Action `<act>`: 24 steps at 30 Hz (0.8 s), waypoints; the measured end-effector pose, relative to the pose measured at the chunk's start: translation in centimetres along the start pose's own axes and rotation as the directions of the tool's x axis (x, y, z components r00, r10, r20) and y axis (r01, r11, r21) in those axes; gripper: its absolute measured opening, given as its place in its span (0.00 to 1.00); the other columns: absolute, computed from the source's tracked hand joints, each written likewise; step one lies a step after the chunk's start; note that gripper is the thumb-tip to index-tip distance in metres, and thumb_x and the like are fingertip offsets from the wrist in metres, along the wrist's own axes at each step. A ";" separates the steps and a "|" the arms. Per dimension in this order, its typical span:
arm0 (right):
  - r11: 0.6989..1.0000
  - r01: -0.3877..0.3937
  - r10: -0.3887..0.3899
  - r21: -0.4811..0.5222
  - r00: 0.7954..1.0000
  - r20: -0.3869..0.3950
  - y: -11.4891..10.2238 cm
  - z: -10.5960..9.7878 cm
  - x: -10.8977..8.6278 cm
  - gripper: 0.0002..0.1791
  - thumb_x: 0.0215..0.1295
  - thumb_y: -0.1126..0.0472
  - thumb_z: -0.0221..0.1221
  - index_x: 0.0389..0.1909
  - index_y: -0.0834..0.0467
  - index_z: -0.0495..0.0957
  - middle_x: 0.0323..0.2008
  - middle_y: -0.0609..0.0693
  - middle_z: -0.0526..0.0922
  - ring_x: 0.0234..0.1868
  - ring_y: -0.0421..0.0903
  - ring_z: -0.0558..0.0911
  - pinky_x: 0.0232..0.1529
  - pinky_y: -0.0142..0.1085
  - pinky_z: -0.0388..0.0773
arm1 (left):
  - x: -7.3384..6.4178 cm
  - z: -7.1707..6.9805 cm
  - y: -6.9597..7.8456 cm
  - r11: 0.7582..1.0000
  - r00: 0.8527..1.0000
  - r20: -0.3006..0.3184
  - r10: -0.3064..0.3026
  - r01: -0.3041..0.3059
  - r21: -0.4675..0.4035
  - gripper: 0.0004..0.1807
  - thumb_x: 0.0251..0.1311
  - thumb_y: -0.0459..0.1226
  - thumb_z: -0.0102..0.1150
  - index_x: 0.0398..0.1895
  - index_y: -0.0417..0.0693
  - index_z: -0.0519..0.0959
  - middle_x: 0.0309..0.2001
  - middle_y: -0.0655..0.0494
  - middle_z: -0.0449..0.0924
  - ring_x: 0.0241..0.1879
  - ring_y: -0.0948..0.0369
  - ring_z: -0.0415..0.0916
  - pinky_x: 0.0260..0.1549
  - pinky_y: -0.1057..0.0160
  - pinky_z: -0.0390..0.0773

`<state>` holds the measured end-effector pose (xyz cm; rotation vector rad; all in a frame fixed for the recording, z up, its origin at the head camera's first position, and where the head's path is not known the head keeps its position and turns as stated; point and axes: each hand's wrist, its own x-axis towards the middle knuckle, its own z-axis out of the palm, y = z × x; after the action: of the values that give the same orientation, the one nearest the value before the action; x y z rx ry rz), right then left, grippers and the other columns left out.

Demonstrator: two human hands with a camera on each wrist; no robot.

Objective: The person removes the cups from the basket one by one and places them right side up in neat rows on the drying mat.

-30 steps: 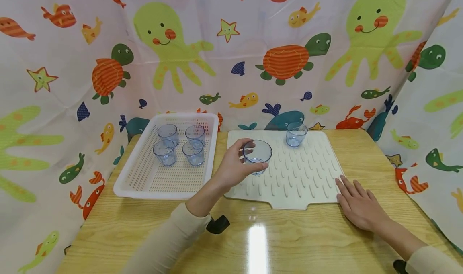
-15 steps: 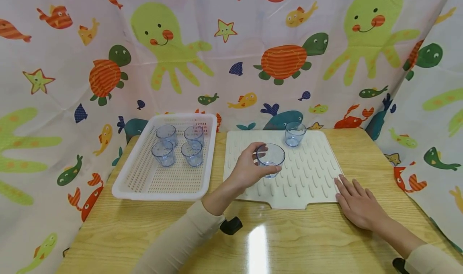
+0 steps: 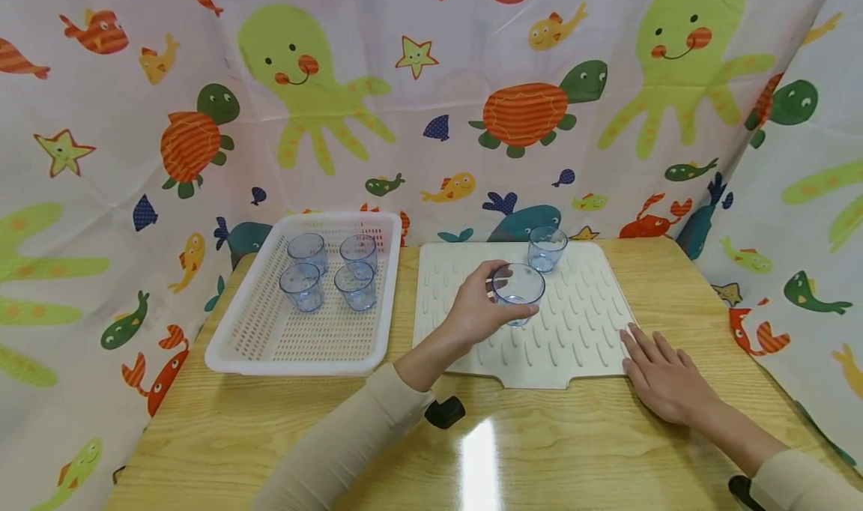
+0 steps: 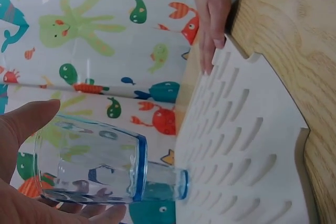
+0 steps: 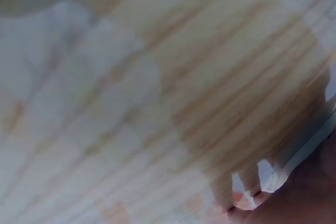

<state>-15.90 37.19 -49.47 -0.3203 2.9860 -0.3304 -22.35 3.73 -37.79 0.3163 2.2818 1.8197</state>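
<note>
Left hand: the left hand [image 3: 475, 310] holds a transparent, blue-tinted round tumbler [image 3: 518, 290], thumb on its near side, fingers round its far side.
Held tumbler over mat: it sits just right of the left hand's palm, long axis upright, mouth up; its base is above an off-white flat mat with short curved marks [image 3: 569, 354], and the left wrist view shows a gap between them.
Nearer hand: the left; the right is well apart, across the mat.
Right hand: the right hand [image 3: 666, 380] lies palm down, fingers straight, holding nothing, fingertips at the mat's right edge.
Standing tumbler: a matching blue-tinted tumbler [image 3: 547, 251] stands upright on the mat, beyond and right of the left hand, the nearest obstacle on that side.
Basket: left of the left hand, a white perforated plastic basket [image 3: 286, 366] holds four upright blue-tinted tumblers [image 3: 303, 290].
Underneath: a pale wood-grain table [image 3: 559, 443] bears mat and basket.
</note>
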 end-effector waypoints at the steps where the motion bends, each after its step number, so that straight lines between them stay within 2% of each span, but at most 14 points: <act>1: 1.000 0.000 0.000 -0.001 1.000 0.000 0.0 0.0 0.0 0.34 0.85 0.47 0.34 0.80 0.65 0.50 0.79 0.67 0.50 0.74 0.77 0.50 0.64 0.77 0.48 | 0.1 0.2 0.1 1.000 1.000 -0.003 -0.005 0.005 0.005 0.44 0.52 0.40 0.80 0.72 0.50 0.67 0.68 0.56 0.72 0.68 0.52 0.69 0.57 0.56 0.80; 8: 1.000 -0.002 0.002 0.004 1.000 0.004 -0.1 -0.1 0.0 0.34 0.84 0.46 0.34 0.80 0.64 0.51 0.79 0.67 0.50 0.75 0.77 0.50 0.64 0.77 0.48 | 1.3 1.8 0.2 0.998 0.998 -0.055 -0.040 0.043 0.046 0.45 0.51 0.40 0.81 0.72 0.50 0.67 0.68 0.54 0.70 0.64 0.54 0.69 0.58 0.55 0.77; 13: 1.000 -0.008 0.008 -0.001 1.000 0.001 0.1 0.1 -0.2 0.34 0.85 0.47 0.34 0.80 0.65 0.50 0.79 0.68 0.50 0.74 0.77 0.50 0.64 0.77 0.48 | 2.5 3.3 0.1 0.996 0.996 -0.068 -0.063 0.067 0.054 0.44 0.50 0.41 0.81 0.71 0.51 0.69 0.66 0.55 0.72 0.64 0.57 0.69 0.62 0.55 0.75; 19: 1.000 -0.010 0.010 -0.006 1.000 -0.002 0.1 0.1 -0.2 0.35 0.84 0.46 0.34 0.80 0.64 0.51 0.79 0.67 0.51 0.74 0.77 0.50 0.64 0.77 0.48 | 3.8 4.5 0.2 0.997 0.996 -0.073 -0.057 0.060 0.038 0.44 0.50 0.39 0.81 0.71 0.51 0.69 0.66 0.55 0.72 0.64 0.58 0.69 0.61 0.54 0.76; 24: 1.000 -0.009 0.009 0.005 1.000 -0.010 -0.1 0.2 -0.2 0.34 0.84 0.46 0.35 0.80 0.64 0.51 0.79 0.67 0.51 0.75 0.76 0.50 0.65 0.76 0.48 | 4.7 5.2 0.0 0.998 0.993 -0.104 -0.056 0.059 0.033 0.43 0.49 0.38 0.82 0.70 0.53 0.71 0.65 0.54 0.72 0.61 0.58 0.71 0.59 0.55 0.77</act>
<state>-15.65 37.11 -49.58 -0.3062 2.9947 -0.3400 -25.28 9.96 -39.09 0.1640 2.3679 1.8085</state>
